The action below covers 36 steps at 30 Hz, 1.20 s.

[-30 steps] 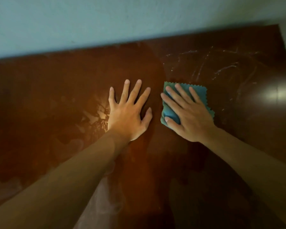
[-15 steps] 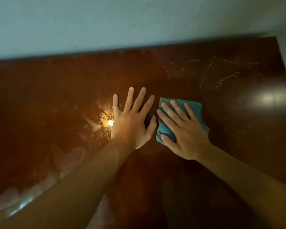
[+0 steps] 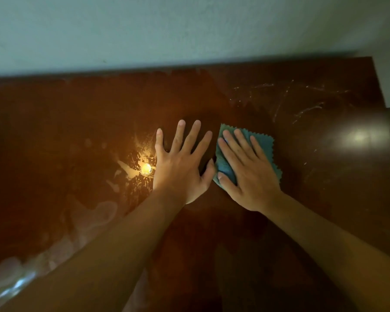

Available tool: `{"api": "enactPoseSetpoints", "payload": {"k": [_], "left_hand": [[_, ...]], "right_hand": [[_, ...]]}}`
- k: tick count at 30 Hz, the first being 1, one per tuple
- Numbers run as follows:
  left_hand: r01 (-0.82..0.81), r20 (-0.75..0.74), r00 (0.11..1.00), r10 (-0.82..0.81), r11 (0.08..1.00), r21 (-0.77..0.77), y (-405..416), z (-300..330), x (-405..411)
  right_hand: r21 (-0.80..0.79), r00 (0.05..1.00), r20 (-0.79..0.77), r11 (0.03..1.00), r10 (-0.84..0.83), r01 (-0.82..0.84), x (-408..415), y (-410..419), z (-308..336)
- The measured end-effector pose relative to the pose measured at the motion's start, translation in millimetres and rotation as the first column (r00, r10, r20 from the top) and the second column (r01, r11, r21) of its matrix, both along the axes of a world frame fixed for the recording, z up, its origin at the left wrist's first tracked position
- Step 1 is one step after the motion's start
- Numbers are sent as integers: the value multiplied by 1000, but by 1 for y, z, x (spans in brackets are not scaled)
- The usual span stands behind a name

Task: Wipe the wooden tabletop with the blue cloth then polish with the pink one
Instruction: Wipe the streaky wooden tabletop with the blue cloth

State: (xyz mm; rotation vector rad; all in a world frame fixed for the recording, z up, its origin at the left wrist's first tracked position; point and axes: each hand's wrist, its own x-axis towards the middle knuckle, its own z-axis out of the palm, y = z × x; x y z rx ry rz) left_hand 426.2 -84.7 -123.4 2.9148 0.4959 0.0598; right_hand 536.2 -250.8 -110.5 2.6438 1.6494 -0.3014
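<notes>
Blue cloth [image 3: 263, 143] nudged left, hands (both flat) now touching

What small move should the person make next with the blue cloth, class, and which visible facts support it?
Probably slide the right hand, pressed flat on the blue cloth, away and rightward toward the pale streaks on the wooden tabletop. Those marks look unwiped, and the left hand rests flat beside the cloth, bracing. No pink cloth is visible, so polishing seems premature.

Head cam, looks fwd and down, close over tabletop [image 3: 77, 131]
</notes>
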Motion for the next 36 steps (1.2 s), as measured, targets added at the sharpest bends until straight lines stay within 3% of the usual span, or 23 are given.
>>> {"api": "enactPoseSetpoints", "payload": {"k": [3,8,18,21,28,36], "left_hand": [[-3,0,1000,3,1000,-3,0,0,1],[-10,-19,1000,10,1000,17,0,-1,2],[-14,-11,1000,14,1000,24,0,1,1],[-11,-21,1000,12,1000,14,0,4,2],[-14,-64,998,13,1000,-16,0,9,2],[-28,-112,994,20,998,-64,1,17,2]], "right_hand": [[-5,1000,-25,1000,-11,11,31,12,1],[-9,979,19,979,-205,206,85,61,8],[37,994,-25,993,-111,112,-7,10,0],[48,996,-35,995,-85,87,18,24,2],[45,960,43,961,-276,274,90,105,5],[101,995,40,991,-89,85,73,117,2]]}}
